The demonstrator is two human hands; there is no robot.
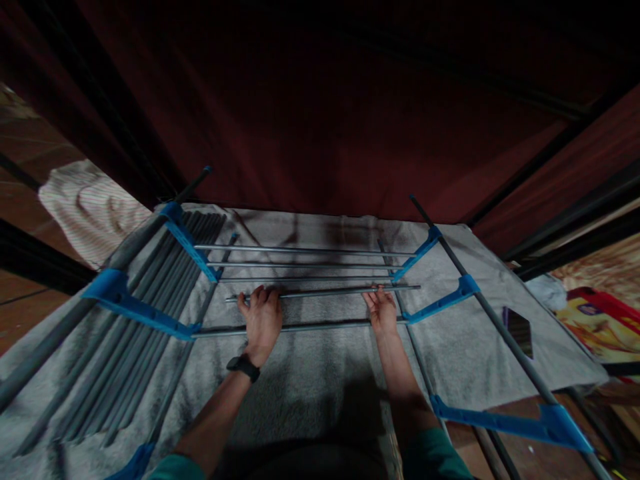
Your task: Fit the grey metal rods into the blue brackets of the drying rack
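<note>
A grey metal rod (325, 292) lies crosswise in front of me, between two rows of blue plastic connectors (193, 248). My left hand (261, 320) curls its fingers over the rod's left end. My right hand (383, 309) holds the rod near its right end. Two or three similar rods (305, 251) sit fitted between the connectors just beyond it, and another rod (320, 327) runs under my wrists. A black watch is on my left wrist.
A grey towel (310, 380) covers the floor under the frame. A bundle of several loose grey rods (125, 347) lies at the left. Long side poles (500, 333) with blue brackets run along both sides. A dark red cloth wardrobe stands ahead. A striped cloth (85, 207) lies far left.
</note>
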